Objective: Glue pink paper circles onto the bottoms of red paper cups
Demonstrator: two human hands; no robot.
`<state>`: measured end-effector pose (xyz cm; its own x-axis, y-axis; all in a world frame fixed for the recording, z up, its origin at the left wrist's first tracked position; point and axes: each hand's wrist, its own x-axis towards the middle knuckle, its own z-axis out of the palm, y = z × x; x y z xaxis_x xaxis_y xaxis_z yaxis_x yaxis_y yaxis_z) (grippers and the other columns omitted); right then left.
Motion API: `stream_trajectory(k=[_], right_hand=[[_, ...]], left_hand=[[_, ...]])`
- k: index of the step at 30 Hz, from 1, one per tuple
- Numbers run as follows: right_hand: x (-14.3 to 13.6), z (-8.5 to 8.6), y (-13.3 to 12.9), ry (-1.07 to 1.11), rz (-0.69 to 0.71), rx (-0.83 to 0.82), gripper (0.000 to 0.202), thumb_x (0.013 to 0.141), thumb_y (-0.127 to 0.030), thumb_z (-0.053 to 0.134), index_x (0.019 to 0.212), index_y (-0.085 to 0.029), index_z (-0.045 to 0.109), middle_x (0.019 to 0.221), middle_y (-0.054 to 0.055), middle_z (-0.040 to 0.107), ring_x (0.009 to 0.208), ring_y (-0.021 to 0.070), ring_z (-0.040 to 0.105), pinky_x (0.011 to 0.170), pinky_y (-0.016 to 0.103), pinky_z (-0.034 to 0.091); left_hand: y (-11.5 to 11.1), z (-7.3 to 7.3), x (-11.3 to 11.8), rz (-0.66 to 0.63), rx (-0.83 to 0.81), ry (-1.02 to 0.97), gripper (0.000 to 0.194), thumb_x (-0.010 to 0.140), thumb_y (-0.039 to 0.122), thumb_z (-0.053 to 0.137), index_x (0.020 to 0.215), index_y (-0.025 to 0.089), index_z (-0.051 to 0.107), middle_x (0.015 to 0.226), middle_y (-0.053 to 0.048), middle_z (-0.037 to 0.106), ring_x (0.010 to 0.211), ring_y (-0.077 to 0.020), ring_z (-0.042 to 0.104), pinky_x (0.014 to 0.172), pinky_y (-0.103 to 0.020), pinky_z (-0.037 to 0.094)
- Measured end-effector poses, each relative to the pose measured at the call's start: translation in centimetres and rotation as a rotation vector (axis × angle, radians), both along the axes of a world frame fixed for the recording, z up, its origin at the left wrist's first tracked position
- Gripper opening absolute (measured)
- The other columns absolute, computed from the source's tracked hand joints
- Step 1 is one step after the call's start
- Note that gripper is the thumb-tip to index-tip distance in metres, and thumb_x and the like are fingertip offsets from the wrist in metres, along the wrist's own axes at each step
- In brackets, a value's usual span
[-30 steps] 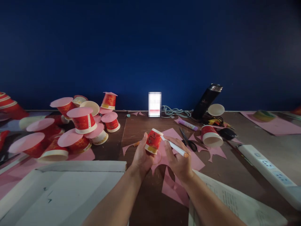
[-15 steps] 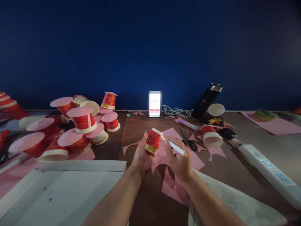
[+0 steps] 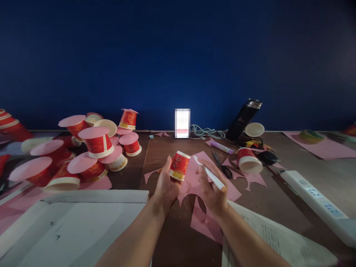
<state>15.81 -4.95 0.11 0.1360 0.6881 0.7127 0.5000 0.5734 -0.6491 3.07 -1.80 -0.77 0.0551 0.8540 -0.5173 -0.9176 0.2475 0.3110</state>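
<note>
A red paper cup [image 3: 180,166] with a gold band and a dark printed figure rests in my left hand [image 3: 166,185], its white rim up. My right hand [image 3: 213,189] grips a white glue stick or pen [image 3: 213,175], tilted, its tip a little to the right of the cup and apart from it. Beneath the hands lies cut pink paper [image 3: 196,174] with a round notch. Black scissors [image 3: 221,165] lie just beyond my right hand.
Many red cups with pink discs [image 3: 96,142] crowd the left. A white box lid [image 3: 91,230] lies front left. Behind are a bright phone [image 3: 182,124] and a leaning black flask [image 3: 241,120]. At right are a tipped cup [image 3: 250,161] and a power strip [image 3: 317,200].
The white stick has moved off the cup's rim, leaving a gap as my right hand shifts slightly right. The cup in my left hand has turned a little and moved left.
</note>
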Motion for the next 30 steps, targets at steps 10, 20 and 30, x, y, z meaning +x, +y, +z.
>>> stream_trajectory(k=[10,20,30], right_hand=[[-1.4,-2.1,2.2,0.659,0.326,-0.492,0.037,0.079,-0.036,0.069,0.110,-0.023,0.055,0.107,0.005,0.069,0.099,0.0185,0.066,0.085,0.033,0.055],[-1.8,-1.7,2.3,0.715,0.360,-0.594,0.039,0.077,-0.043,0.069,0.105,-0.021,0.053,0.091,0.002,0.069,0.079,0.0167,0.067,0.069,0.028,0.054],[-0.5,-2.6,2.3,0.311,0.138,-0.495,0.045,0.091,-0.050,0.047,0.123,-0.020,0.053,0.092,0.006,0.070,0.076,0.0183,0.066,0.066,0.031,0.053]], left_hand=[[-0.3,0.2,0.0,-0.126,0.170,-0.072,0.033,0.086,0.043,0.059,0.096,0.012,0.066,0.090,-0.009,0.072,0.079,-0.0181,0.068,0.078,-0.029,0.054],[-1.0,-0.1,1.0,-0.189,0.369,-0.069,0.029,0.085,0.035,0.062,0.101,0.011,0.068,0.104,-0.011,0.071,0.100,-0.0220,0.065,0.094,-0.032,0.047],[-0.8,-0.4,1.0,-0.145,0.349,0.010,0.027,0.076,0.018,0.068,0.103,0.014,0.066,0.096,-0.008,0.073,0.098,-0.0220,0.067,0.096,-0.034,0.047]])
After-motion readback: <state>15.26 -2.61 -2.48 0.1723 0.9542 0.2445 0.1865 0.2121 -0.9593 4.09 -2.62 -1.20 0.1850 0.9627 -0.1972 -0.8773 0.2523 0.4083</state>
